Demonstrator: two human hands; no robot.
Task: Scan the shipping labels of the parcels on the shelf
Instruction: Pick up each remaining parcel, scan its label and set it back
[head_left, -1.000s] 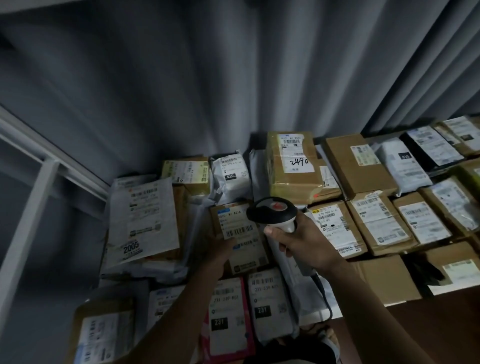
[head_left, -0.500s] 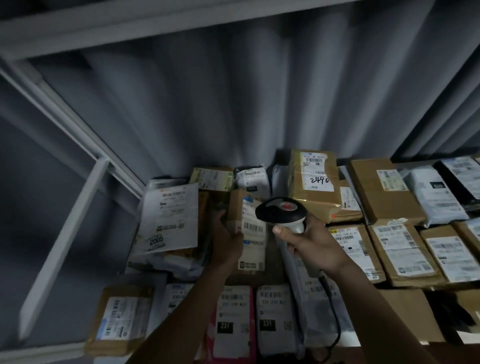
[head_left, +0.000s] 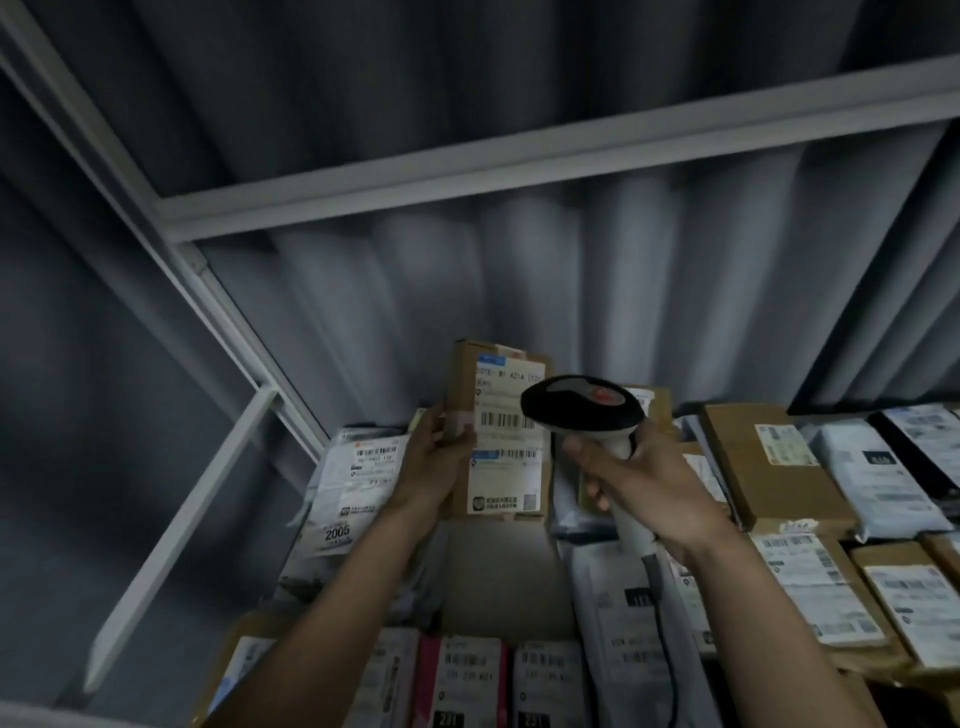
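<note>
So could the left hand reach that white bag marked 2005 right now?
Probably not at once. The left hand is gripping the brown box upright in front of the scanner. The white bag marked 2005 lies just beside that wrist, nothing covering it, so it looks reachable once the box is put down.

A white metal-framed shelf carries closely packed labelled cardboard boxes and plastic mailers.

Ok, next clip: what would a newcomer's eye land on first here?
Centre frame, the left hand holds a brown box upright, its label facing the camera. Right beside it, the right hand grips a black-and-white scanner whose head overlaps the label. Labelled parcels crowd the shelf below.
</note>
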